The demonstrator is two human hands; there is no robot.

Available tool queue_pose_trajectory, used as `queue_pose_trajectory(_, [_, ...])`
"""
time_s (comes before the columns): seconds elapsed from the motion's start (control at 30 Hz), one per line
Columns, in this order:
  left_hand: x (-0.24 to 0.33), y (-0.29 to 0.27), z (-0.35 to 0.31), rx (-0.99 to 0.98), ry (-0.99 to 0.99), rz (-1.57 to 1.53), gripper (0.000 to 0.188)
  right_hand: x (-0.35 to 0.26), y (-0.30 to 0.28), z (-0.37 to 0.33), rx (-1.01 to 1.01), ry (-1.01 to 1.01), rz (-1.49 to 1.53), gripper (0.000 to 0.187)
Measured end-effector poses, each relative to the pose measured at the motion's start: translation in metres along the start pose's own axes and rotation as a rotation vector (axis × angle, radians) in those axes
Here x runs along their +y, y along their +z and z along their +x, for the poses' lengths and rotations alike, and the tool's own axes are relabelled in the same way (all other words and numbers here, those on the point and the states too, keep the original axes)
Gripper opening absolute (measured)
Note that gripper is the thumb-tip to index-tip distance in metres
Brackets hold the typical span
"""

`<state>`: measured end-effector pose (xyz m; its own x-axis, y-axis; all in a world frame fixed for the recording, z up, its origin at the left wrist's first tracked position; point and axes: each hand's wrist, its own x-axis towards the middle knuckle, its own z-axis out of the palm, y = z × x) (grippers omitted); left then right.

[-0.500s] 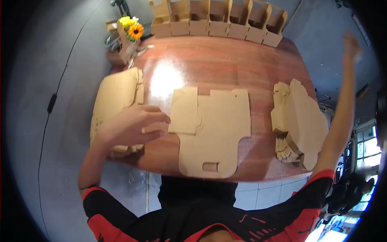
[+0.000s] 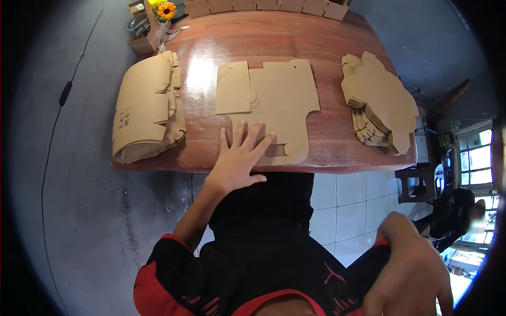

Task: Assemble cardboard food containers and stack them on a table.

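Note:
My left hand lies with spread fingers over the near part of a flat die-cut cardboard blank. Its fingertips rest on the blank beside a cut-out handle slot, and the thumb reaches past the table's front edge. The blank has a folded-over panel at its left and rounded near corners. Low at the right, close to my body, is my right hand, its back showing; the fingers are bent downward and mostly hidden. I see no object in it.
A stack of folded cardboard stands at the table's left, another stack of cardboard blanks at its right. Assembled cardboard boxes line the far edge. Artificial flowers are at the far left. A dark stool and a person are off to the right.
My left hand has moved from beside the left stack onto the blank's near part. My right arm has come down from high at the right to beside my body. The view has tilted downward.

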<state>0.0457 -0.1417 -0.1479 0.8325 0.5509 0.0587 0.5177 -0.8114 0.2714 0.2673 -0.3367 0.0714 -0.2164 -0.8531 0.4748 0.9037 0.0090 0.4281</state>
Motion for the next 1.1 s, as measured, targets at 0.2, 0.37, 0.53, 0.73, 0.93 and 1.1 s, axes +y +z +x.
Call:
queue_pose_trajectory(0.2, [0.004,-0.004,-0.032,0.099,0.017,-0.032,0.065,-0.060,-0.085,-0.073,-0.819,0.541,-0.005,0.044])
queue_pose_trajectory(0.37, [-0.009,-0.027,-0.059,0.360,0.129,-0.445,0.021,-0.100,-0.098,-0.135,-1.499,1.237,-0.054,0.059])
queue_pose_trajectory(0.53, [-0.016,-0.055,-0.081,0.538,0.221,-0.527,0.013,-0.092,-0.119,-0.139,-2.012,1.046,0.021,0.056])
queue_pose_trajectory(0.73, [-0.034,-0.058,-0.048,0.995,0.024,-0.494,0.064,-0.079,-0.124,-0.170,-1.337,1.554,0.360,0.020])
queue_pose_trajectory(0.93, [-0.043,-0.049,-0.008,0.879,0.040,-0.853,0.089,-0.082,-0.090,-0.176,-1.180,1.929,0.075,0.050])
queue_pose_trajectory(1.1, [-0.041,-0.058,-0.010,0.859,0.128,-0.956,0.104,-0.084,-0.071,-0.171,-1.026,1.888,0.380,0.089])
